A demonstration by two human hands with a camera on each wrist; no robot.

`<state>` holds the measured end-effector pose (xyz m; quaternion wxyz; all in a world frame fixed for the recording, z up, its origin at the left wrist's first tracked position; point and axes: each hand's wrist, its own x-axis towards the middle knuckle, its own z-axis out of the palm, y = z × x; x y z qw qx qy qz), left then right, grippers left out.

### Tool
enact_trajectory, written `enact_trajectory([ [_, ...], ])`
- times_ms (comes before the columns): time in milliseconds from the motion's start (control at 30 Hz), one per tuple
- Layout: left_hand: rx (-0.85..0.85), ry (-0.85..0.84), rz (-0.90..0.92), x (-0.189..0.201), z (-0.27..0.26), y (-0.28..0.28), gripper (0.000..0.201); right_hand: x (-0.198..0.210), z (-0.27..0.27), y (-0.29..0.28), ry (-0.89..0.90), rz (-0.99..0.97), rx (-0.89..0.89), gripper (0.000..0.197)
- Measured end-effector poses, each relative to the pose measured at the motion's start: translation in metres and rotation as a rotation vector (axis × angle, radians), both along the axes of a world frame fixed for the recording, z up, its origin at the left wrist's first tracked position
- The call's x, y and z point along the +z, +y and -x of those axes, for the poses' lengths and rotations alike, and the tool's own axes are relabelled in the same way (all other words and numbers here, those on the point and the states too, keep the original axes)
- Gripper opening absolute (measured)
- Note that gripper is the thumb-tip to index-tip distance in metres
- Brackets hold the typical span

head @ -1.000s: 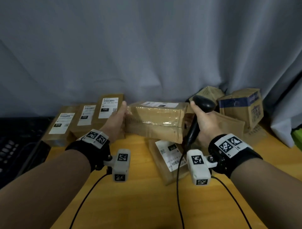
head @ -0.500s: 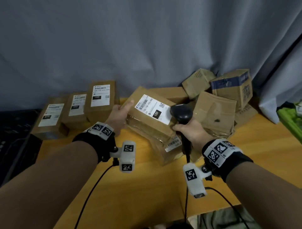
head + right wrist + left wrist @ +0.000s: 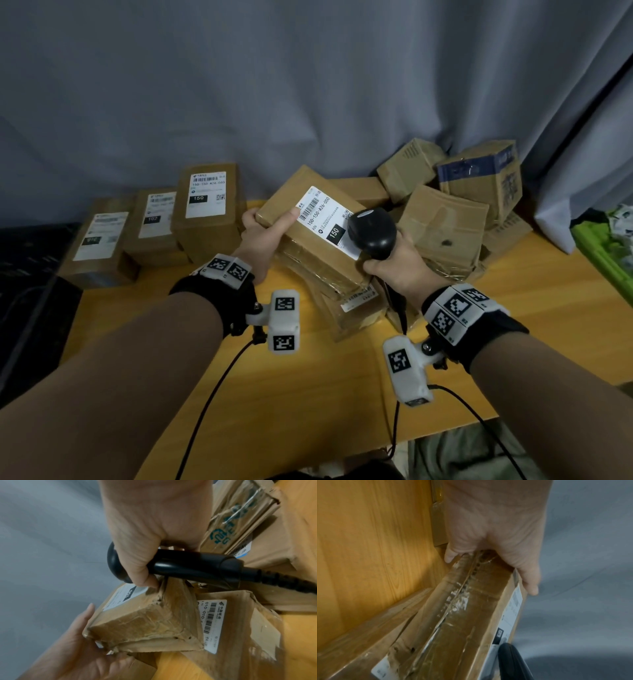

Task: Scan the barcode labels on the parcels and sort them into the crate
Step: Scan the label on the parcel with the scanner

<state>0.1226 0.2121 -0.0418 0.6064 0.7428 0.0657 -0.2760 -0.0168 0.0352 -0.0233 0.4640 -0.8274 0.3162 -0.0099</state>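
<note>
Both hands are engaged over the yellow wooden counter (image 3: 342,394). A brown cardboard parcel (image 3: 308,253) is gripped at its left end by the left hand (image 3: 262,241), with the thumb laid on the top face beside the white barcode label (image 3: 325,219) and the fingers wrapped beneath, as is seen from the left wrist view. The parcel is held tilted, label upward, above another labelled parcel (image 3: 356,305) that lies flat on the counter. A black handheld scanner (image 3: 373,233) is clasped by its handle in the right hand (image 3: 400,267), and its head is held just over the lower right corner of the label, where "150" is printed. Its cable is seen trailing down toward the counter edge.

Three labelled parcels (image 3: 150,222) are stood in a row at the back left, against a grey curtain (image 3: 308,85). A loose heap of boxes (image 3: 455,205) is piled at the back right. A green bin (image 3: 606,250) is partly visible at the far right edge.
</note>
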Motion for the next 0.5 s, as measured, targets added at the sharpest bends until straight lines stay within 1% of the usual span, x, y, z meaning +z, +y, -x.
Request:
enact_trajectory([
  [33,0.013,-0.014,-0.025,0.0,0.0,-0.003,0.103,0.001,0.001,0.001,-0.016,-0.03,-0.003,0.074],
  [67,0.03,-0.038,-0.058,0.001,0.001,-0.005,0.104,0.002,0.002,0.001,-0.021,-0.066,-0.014,0.075],
  [167,0.073,-0.11,-0.105,0.005,0.006,-0.009,0.088,0.003,0.002,-0.004,-0.023,-0.099,-0.032,0.073],
  [267,0.071,-0.191,-0.049,0.016,0.006,-0.012,0.081,0.007,-0.001,-0.008,-0.045,-0.077,-0.09,0.056],
  [367,0.063,-0.271,0.018,0.032,-0.003,-0.014,0.088,0.017,-0.006,-0.01,-0.17,-0.166,-0.173,0.036],
  [433,0.012,-0.324,0.035,0.042,-0.006,-0.015,0.09,0.024,-0.01,-0.009,-0.248,-0.225,-0.177,0.033],
  [500,-0.05,-0.369,0.016,0.047,-0.009,-0.016,0.088,0.028,-0.016,-0.007,-0.291,-0.275,-0.163,0.027],
])
